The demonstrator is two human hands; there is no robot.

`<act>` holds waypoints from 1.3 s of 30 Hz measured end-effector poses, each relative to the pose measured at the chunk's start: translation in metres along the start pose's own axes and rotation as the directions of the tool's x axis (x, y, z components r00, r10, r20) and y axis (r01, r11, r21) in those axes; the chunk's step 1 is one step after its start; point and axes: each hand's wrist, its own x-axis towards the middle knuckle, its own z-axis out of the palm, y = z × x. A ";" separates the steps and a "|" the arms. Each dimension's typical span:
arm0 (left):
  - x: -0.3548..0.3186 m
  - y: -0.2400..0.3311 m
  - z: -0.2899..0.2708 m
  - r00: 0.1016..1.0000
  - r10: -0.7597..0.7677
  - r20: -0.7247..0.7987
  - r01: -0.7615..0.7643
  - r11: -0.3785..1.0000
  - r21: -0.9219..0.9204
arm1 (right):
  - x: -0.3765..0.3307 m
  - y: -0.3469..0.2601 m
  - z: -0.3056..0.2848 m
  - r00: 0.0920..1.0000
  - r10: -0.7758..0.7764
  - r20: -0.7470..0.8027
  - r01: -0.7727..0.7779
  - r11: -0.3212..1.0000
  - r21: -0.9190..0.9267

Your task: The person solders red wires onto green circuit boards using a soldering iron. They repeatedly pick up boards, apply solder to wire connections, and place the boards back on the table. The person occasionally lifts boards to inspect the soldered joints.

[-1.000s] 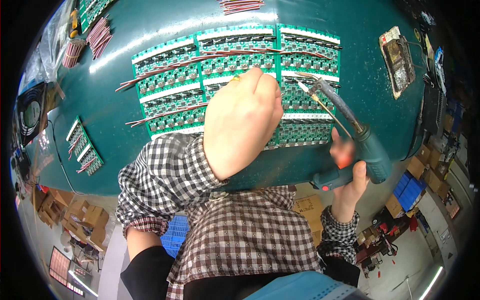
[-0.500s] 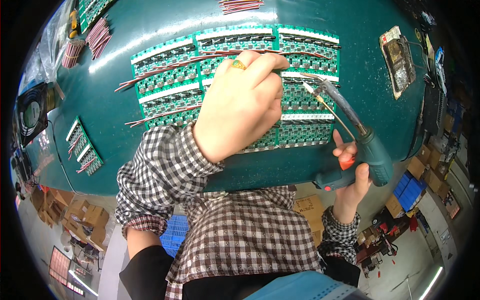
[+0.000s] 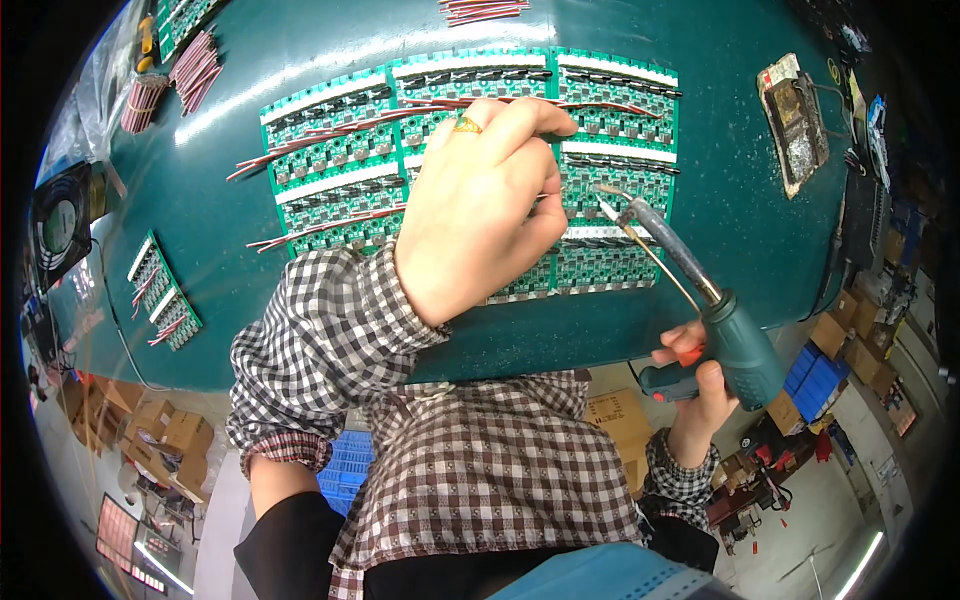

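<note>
Green circuit boards (image 3: 620, 185) lie joined in rows on the table, with white strips, dark components and red-and-black wires (image 3: 350, 128) along them. My left hand (image 3: 485, 205), a ring on one finger, rests over the middle of the boards. Its fingers are curled toward the thumb; whatever is between them is hidden. My right hand (image 3: 705, 395) grips the handle of a green soldering gun (image 3: 740, 345) with a red trigger. The gun's tip and its thin feed tube point left and up over the right-hand boards, a short way from my left hand.
A separate small board (image 3: 165, 290) with wires lies at the left. Wire bundles (image 3: 196, 72) sit at the far left and another wire bundle (image 3: 484, 11) at the far middle. A worn, dirty metal tray (image 3: 795, 125) is at the right. A small fan (image 3: 65, 220) stands by the left edge.
My right hand and the soldering gun have moved down toward me, drawing the tip lower over the boards. My left hand has shifted only slightly.
</note>
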 end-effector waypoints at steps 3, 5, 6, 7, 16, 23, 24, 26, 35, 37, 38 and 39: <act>0.001 0.002 -0.004 0.999 -0.020 0.026 0.020 1.000 -0.019 | -0.002 -0.001 -0.001 1.000 0.018 0.020 -0.018 0.999 -0.028; 0.002 0.003 -0.005 0.999 -0.031 0.032 0.032 0.999 -0.027 | -0.003 -0.001 0.000 0.999 0.021 0.032 -0.019 0.999 -0.047; 0.002 0.002 -0.004 0.999 -0.023 0.027 0.024 0.999 -0.026 | -0.003 -0.001 0.000 0.999 0.026 0.033 -0.024 0.999 -0.048; 0.002 0.001 -0.004 1.000 -0.016 0.022 0.016 1.000 -0.025 | -0.003 -0.001 0.000 0.999 0.031 0.033 -0.029 0.998 -0.049; 0.002 0.000 -0.002 1.000 -0.021 0.005 0.021 0.999 -0.030 | -0.003 -0.001 -0.001 0.997 0.018 0.077 -0.010 0.995 -0.102; 0.002 0.000 -0.002 1.000 -0.004 -0.012 0.004 1.000 -0.029 | 0.000 -0.005 -0.001 0.992 0.009 0.123 0.008 0.991 -0.137; 0.002 -0.001 -0.002 1.000 -0.003 -0.011 0.003 0.999 -0.032 | 0.000 -0.004 -0.001 0.992 0.007 0.124 0.012 0.989 -0.150; 0.002 -0.001 -0.003 1.000 -0.001 -0.011 0.000 0.999 -0.038 | -0.001 -0.003 -0.003 0.992 0.002 0.125 0.020 0.984 -0.178; 0.001 -0.002 -0.002 1.000 -0.002 -0.008 0.002 1.000 -0.025 | 0.002 -0.006 0.009 0.999 -0.027 0.039 0.036 0.963 -0.266; 0.002 -0.002 -0.002 1.000 -0.003 -0.010 0.003 1.000 -0.030 | 0.001 -0.005 0.009 0.999 -0.024 0.026 0.030 0.962 -0.270; 0.002 -0.002 -0.002 1.000 -0.003 -0.011 0.002 0.999 -0.032 | 0.000 -0.005 0.008 1.000 -0.023 0.019 0.027 0.962 -0.272; 0.002 -0.001 -0.002 1.000 -0.001 -0.011 0.001 0.999 -0.034 | -0.001 -0.005 0.008 1.000 -0.021 0.022 0.026 0.963 -0.267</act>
